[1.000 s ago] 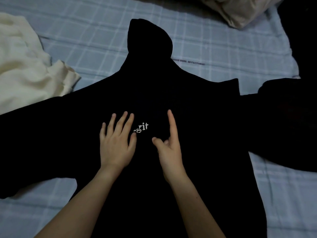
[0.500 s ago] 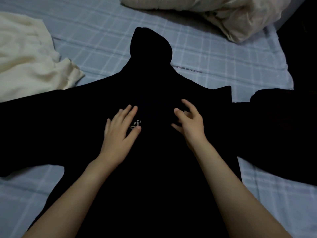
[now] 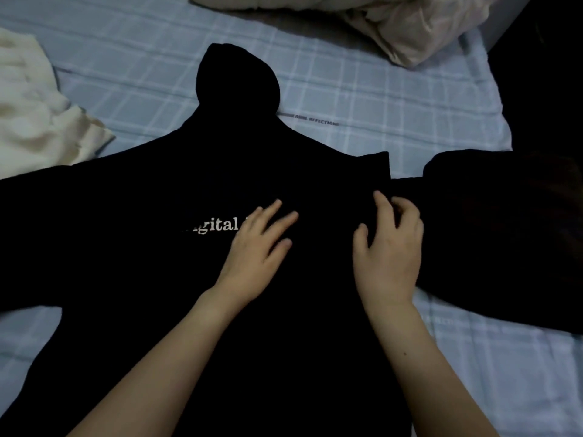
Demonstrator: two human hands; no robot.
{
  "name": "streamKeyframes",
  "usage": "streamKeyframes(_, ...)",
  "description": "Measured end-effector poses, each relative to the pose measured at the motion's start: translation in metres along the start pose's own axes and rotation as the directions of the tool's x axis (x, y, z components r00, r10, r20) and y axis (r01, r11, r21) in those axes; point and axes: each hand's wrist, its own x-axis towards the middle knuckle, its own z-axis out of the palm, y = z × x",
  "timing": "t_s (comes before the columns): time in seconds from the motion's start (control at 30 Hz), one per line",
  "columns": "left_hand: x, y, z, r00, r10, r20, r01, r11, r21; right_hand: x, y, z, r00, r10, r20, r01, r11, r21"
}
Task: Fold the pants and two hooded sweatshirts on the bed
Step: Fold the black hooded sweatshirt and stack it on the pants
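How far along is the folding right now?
Done: nothing is clearly folded; the hoodie lies spread flat, hood pointing away. In hand: the left hand rests flat on its chest, the right hand has fingers bent at its right edge, grip unclear. Left: fold it, the cream garment and the dark heap at right.

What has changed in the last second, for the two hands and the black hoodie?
The left hand slid to the right across the white print, flat on the black hoodie; more letters now show to its left. The right hand moved right to the edge of the body near the sleeve, its pointing finger now curled onto the cloth. The hoodie stayed spread out, the cream garment beside it.
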Motion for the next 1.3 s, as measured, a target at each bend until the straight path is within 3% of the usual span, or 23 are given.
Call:
streamKeyframes(0.07,0.003,0.002,-0.005,0.957,-0.241,-0.165,0.198,0.951,-0.237,0.004,0.000,0.010,0.987,-0.144,0.075,0.150,0.986,-0.075)
streamKeyframes(0.1,0.006,0.004,-0.007,0.920,-0.362,-0.152,0.302,0.900,-0.315,0.006,0.002,0.015,0.971,-0.160,0.177,0.183,0.975,-0.125)
streamKeyframes(0.17,0.013,0.011,-0.009,0.878,-0.472,-0.075,0.407,0.821,-0.401,0.005,0.011,0.025,0.920,-0.109,0.377,0.205,0.953,-0.224)
streamKeyframes(0.27,0.022,0.023,-0.013,0.869,-0.493,-0.052,0.371,0.716,-0.591,-0.002,0.025,0.031,0.885,-0.088,0.458,0.236,0.932,-0.277)
streamKeyframes(0.37,0.016,0.021,-0.035,0.885,-0.437,-0.159,0.256,0.743,-0.618,-0.002,0.018,0.027,0.910,-0.149,0.387,0.246,0.945,-0.215)
streamKeyframes(0.47,0.000,0.002,-0.071,0.853,-0.432,-0.293,0.198,0.787,-0.585,-0.004,-0.003,0.028,0.896,-0.237,0.375,0.320,0.931,-0.177)
streamKeyframes(0.53,-0.013,-0.013,-0.083,0.839,-0.444,-0.314,0.253,0.830,-0.497,-0.009,-0.015,0.034,0.832,-0.262,0.489,0.380,0.912,-0.157)
streamKeyframes(0.63,-0.025,-0.026,-0.079,0.867,-0.473,-0.158,0.397,0.846,-0.356,-0.018,-0.018,0.045,0.751,-0.228,0.620,0.412,0.895,-0.170)
streamKeyframes(0.7,-0.029,-0.030,-0.072,0.885,-0.435,-0.167,0.391,0.888,-0.243,-0.014,-0.025,0.042,0.804,-0.223,0.552,0.340,0.933,-0.117)
streamKeyframes(0.77,-0.028,-0.032,-0.068,0.931,-0.278,-0.235,0.293,0.956,0.027,-0.002,-0.033,0.041,0.875,-0.192,0.444,0.236,0.971,-0.044)
streamKeyframes(0.87,-0.025,-0.034,-0.063,0.986,-0.121,-0.110,0.151,0.933,0.325,0.019,-0.046,0.050,0.863,-0.075,0.500,0.096,0.995,-0.016)
streamKeyframes(0.97,-0.024,-0.039,-0.062,0.986,-0.161,0.034,0.131,0.896,0.425,0.026,-0.054,0.053,0.830,-0.010,0.558,0.041,0.998,-0.043)
streamKeyframes(1.07,-0.024,-0.038,-0.064,0.982,-0.178,0.070,0.123,0.867,0.483,0.030,-0.048,0.046,0.842,-0.039,0.538,-0.055,0.986,0.159)
streamKeyframes(1.13,-0.024,-0.035,-0.064,0.989,-0.143,0.038,0.105,0.861,0.498,0.036,-0.038,0.035,0.893,-0.033,0.449,-0.091,0.963,0.252)
streamKeyframes(1.23,-0.018,-0.027,-0.054,1.000,0.004,0.028,-0.019,0.831,0.556,0.044,-0.014,0.017,0.964,0.027,0.265,-0.093,0.966,0.241)
streamKeyframes(1.3,-0.010,-0.021,-0.043,0.992,-0.008,0.123,-0.063,0.826,0.560,0.045,-0.001,0.011,0.953,0.086,0.289,-0.144,0.972,0.184)
